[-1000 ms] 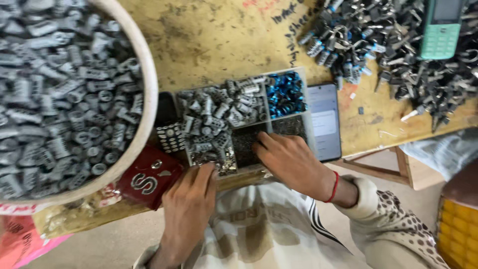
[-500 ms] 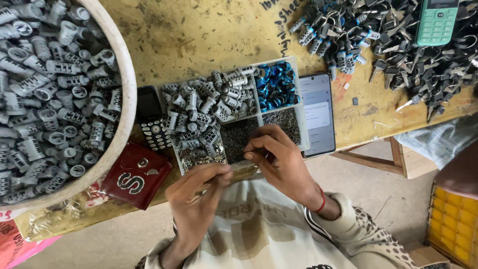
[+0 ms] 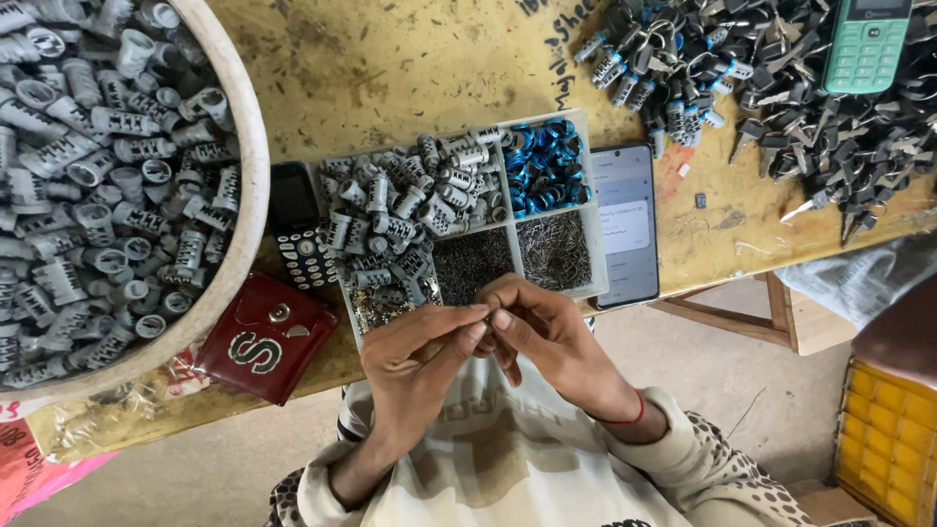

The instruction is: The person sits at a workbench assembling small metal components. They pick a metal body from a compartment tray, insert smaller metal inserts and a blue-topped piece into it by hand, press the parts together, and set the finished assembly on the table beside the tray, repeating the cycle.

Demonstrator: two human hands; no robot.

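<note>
My left hand and my right hand meet fingertip to fingertip just below the table's front edge. Together they pinch a tiny metal piece, too small to make out. A red thread circles my right wrist. Right above the hands lies a white compartment tray. It holds grey slotted cylinders, blue rings, two cells of thin dark pins and some brass bits.
A big white bowl full of grey cylinders fills the left. A black keypad phone, a red wallet and a smartphone flank the tray. Keys and lock parts with a green phone lie top right. A yellow crate stands below.
My right hand has come off the tray's pin compartment and drawn back to meet my left hand. Both hands now pinch together at the table edge.
</note>
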